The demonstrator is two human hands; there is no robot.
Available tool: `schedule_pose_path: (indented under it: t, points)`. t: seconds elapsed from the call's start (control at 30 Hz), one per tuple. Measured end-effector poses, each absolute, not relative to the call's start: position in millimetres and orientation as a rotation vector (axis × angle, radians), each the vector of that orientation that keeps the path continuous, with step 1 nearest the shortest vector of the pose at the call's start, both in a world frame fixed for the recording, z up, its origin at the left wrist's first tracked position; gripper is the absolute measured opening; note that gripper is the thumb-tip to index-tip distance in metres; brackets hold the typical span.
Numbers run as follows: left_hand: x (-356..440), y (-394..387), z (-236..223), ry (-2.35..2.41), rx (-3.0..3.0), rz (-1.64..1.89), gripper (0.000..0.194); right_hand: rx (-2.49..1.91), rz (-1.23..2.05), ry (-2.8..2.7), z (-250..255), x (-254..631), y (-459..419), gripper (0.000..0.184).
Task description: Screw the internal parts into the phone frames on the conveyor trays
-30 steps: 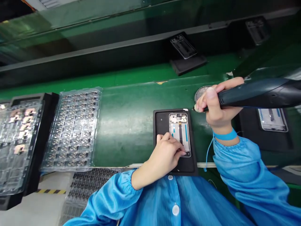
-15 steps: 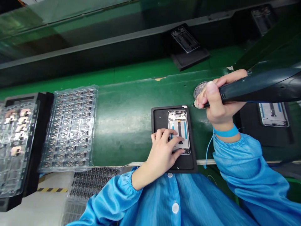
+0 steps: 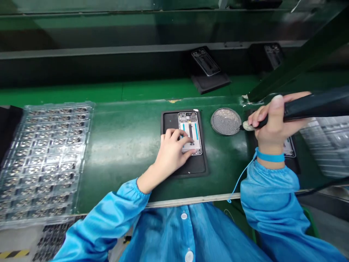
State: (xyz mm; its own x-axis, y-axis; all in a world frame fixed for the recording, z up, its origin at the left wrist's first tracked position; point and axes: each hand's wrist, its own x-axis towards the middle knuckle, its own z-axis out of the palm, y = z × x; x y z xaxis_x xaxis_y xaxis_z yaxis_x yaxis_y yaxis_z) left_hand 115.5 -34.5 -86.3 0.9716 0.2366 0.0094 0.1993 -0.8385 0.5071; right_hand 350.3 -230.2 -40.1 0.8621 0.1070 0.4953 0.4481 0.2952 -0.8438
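A phone [image 3: 194, 142] with its inside exposed lies in a shallow black tray [image 3: 201, 169] on the green bench. My left hand [image 3: 174, 147] rests over the phone's lower left part, its fingers spread and curved, hiding some of it. Held almost level, a dark electric screwdriver [image 3: 321, 105] is gripped by my right hand [image 3: 275, 123]. One fingertip of that hand has a whitish cover. The screwdriver's tip is at the right rim of a round dish [image 3: 226, 122] filled with tiny shiny parts; whether it touches cannot be told.
Clear plastic trays of small metal parts [image 3: 46, 160] lie at the left. Beyond the bench edge, another opened phone [image 3: 205, 62] sits on black trays. Behind my right hand lie a further phone [image 3: 289, 147] and clear plastic trays [image 3: 331, 142]. A green post [image 3: 297, 54] rises at right.
The view has shifted. My right hand has drawn the screwdriver to the right of the dish, which is now uncovered. The phone tray sits farther in from the bench's front edge, my left hand still over the phone.
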Motion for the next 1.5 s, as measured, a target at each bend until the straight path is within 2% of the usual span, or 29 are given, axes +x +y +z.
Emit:
schedule_pose_path:
  t: [0.23, 0.77, 0.93, 1.5]
  points:
    - [140, -7, -77, 0.148, 2.542, 0.006, 0.047, -1.307, -0.152, -0.483, -58, 355, -228, 0.051]
    - [134, -9, -85, 0.134, 2.524, 0.091, 0.045, -1.324, -0.194, -0.512, -62, 357, -225, 0.045]
    - [133, -9, -86, 0.13, 2.519, 0.109, 0.044, -1.345, -0.183, -0.524, -61, 354, -225, 0.051]
    - [135, -10, -83, 0.148, 2.486, 0.031, 0.043, -1.356, -0.146, -0.59, -58, 346, -223, 0.048]
